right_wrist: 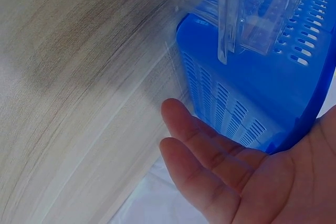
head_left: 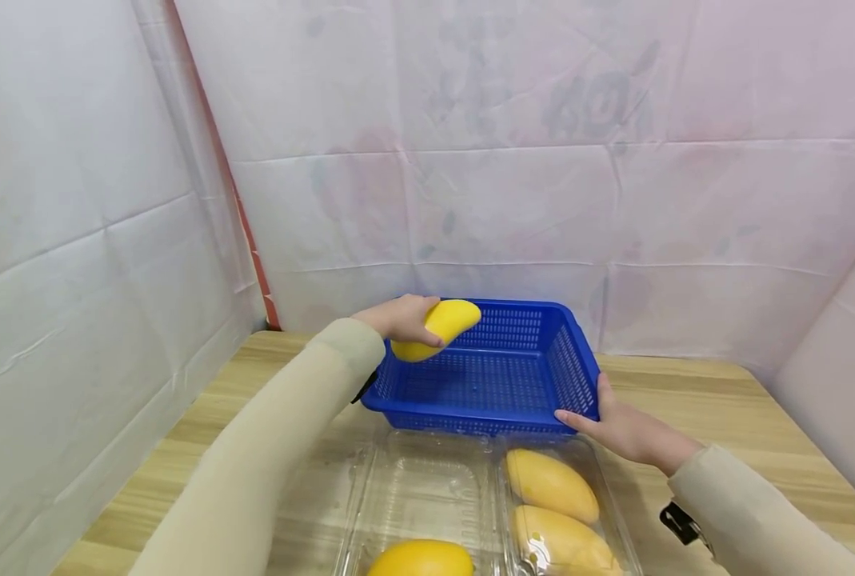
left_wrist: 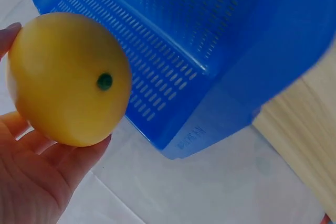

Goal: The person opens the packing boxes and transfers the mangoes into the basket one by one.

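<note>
My left hand (head_left: 404, 317) grips a yellow mango (head_left: 453, 318) above the left side of a blue plastic basket (head_left: 470, 420). In the left wrist view, the mango (left_wrist: 63, 77) shows its green stem end, with fingers spread beneath and around it. The basket's inner floor looks bare. At the basket's front right corner my right hand (head_left: 632, 430) holds the rim, thumb at the front. From the right wrist view, fingers of the right hand (right_wrist: 226, 171) extend along the outside of the basket (right_wrist: 247, 72); the thumb is hidden there.
Before the basket lies a clear plastic clamshell box (head_left: 434, 448) on the wooden table (head_left: 686, 392). One yellow mango (head_left: 423, 560) sits in its left half; paler mangoes (head_left: 553, 484) lie in the right. White sheeting (head_left: 506, 200) hangs behind and at both sides.
</note>
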The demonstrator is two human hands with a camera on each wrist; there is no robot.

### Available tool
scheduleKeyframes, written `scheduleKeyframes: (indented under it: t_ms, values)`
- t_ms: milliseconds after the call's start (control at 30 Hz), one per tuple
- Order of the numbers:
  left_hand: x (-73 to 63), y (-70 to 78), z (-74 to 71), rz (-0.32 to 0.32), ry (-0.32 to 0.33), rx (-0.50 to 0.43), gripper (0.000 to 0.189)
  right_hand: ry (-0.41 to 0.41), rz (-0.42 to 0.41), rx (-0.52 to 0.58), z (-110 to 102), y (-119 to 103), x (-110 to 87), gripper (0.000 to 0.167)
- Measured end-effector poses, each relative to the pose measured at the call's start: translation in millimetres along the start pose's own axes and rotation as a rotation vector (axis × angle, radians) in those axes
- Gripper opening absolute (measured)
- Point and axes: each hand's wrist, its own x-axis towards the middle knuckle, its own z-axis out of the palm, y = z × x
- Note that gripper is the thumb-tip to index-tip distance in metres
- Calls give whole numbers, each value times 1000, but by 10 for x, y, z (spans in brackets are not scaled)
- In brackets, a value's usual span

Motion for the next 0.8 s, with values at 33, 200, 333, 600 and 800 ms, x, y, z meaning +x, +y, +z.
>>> scheduleKeyframes:
  t_ms: [33,200,333,600,800]
  values:
    - [15,-7,-3,-4,-7,-5,81,-1,3,-2,-2,-3,1,112]
    - [83,-41,-37,-18,-30,-26,69,-1,11,-9,-1,-20,25,113]
    - [128,-86,-27,-49,-69,-33,70,1,20,-17,16,-37,44,114]
    - [236,-127,87,-120,-105,-63,71,3,20,-17,28,-74,50,115]
    - [339,-92,214,-188,-149,-30,66,-2,26,-20,34,-83,44,115]
